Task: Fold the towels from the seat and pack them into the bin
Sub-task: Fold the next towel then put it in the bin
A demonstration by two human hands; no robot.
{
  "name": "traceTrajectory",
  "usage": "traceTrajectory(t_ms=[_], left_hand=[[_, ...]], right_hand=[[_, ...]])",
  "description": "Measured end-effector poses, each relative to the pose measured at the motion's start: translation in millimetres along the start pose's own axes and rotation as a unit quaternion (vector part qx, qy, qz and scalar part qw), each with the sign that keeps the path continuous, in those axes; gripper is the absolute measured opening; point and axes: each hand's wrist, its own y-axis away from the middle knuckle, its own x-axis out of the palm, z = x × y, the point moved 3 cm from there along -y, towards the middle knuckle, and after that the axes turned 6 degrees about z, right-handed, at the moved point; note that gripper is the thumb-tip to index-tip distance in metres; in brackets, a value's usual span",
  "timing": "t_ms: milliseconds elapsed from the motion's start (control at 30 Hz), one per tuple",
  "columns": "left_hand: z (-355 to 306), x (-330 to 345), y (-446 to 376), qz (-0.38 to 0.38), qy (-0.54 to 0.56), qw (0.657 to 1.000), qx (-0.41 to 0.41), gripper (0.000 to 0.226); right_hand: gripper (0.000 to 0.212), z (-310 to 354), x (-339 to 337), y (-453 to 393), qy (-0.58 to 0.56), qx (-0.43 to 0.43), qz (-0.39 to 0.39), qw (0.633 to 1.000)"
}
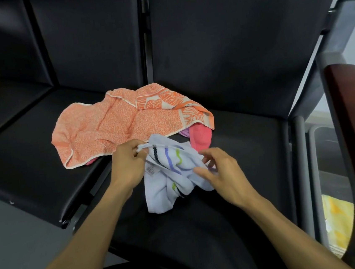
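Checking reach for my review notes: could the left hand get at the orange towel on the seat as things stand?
Probably yes, but not freely. The orange towel lies just beyond the left hand with nothing between them, yet that hand is pinching a corner of the pale blue towel and would have to let go first.

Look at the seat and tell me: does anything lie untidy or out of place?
Yes. The orange towel lies rumpled on the black seat, with a pink cloth poking out beneath its right edge. The pale striped towel is bunched, unfolded, between the left hand and right hand.
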Motion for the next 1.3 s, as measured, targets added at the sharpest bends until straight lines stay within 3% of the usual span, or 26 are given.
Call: traceTrajectory(t_ms=[33,133,267,367,433,567,633,700,800,900,967,1033,1167,1300], left_hand=[[-2,2,1,0.004,-0.003,1.0,0.001,0.021],[-5,5,1,0.002,-0.011,1.0,0.002,0.022],[-2,-2,0,-0.052,-0.008,0.999,-0.016,0.019],[-5,-8,0,-0.101,0.021,0.995,-0.017,0.02],[-5,-11,-1,-0.133,0.051,0.989,-0.025,0.019],[-1,-16,-6,-0.184,0.09,0.978,-0.026,0.018],[1,-17,-7,-0.187,0.109,0.976,-0.033,0.02],[-4,-12,-8,-0.138,0.105,0.985,-0.022,0.019],[-22,7,-1,0.022,0.046,0.997,0.052,0.025],[-35,38,18,0.252,-0.011,0.96,0.121,0.048],[-37,58,31,0.341,-0.07,0.928,0.136,0.043],[-37,65,31,0.306,-0.158,0.924,0.163,0.021],[-27,46,14,0.151,-0.208,0.955,0.145,0.023],[-25,39,11,0.136,-0.188,0.963,0.139,0.021]], right_hand=[[0.032,-6,6,0,0.023,0.009,0.022,0.999],[0.015,-12,6,-1,0.065,0.038,-0.016,0.997],[0.019,-6,-11,-3,-0.102,0.018,-0.123,0.987],[0.032,6,-16,-1,-0.1,-0.015,-0.137,0.985],[0.041,7,-16,-1,-0.011,-0.024,-0.11,0.994],[0.021,-11,-14,-3,0.096,0.015,0.053,0.994],[0.027,-17,-13,-1,0.135,0.041,0.062,0.988],[0.035,-13,-14,0,0.123,0.038,-0.008,0.992],[0.035,-6,-12,-1,0.069,-0.022,-0.061,0.996],[0.031,3,-9,-2,0.042,-0.087,-0.069,0.993],[0.025,11,-8,-1,0.021,-0.125,-0.059,0.99],[0.023,13,-7,-1,0.016,-0.134,-0.053,0.989],[0.03,-7,-5,-3,0.087,-0.039,0.004,0.995],[0.028,-6,-10,0,0.171,-0.039,-0.109,0.978]])
